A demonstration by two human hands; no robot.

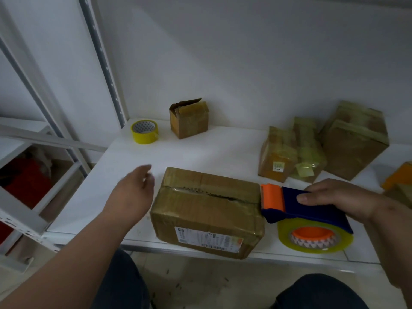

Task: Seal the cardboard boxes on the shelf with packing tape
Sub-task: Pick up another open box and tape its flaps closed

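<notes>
As right hand (341, 197) grips tape dispenser (307, 210), cardboard box (207, 210) just beside

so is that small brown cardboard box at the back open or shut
Open: the small brown cardboard box has one top flap standing up, the taped flap beside it lifted.

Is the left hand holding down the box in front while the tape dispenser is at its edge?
No, the left hand hovers beside the box without touching it, while the right hand grips the tape dispenser.
</notes>
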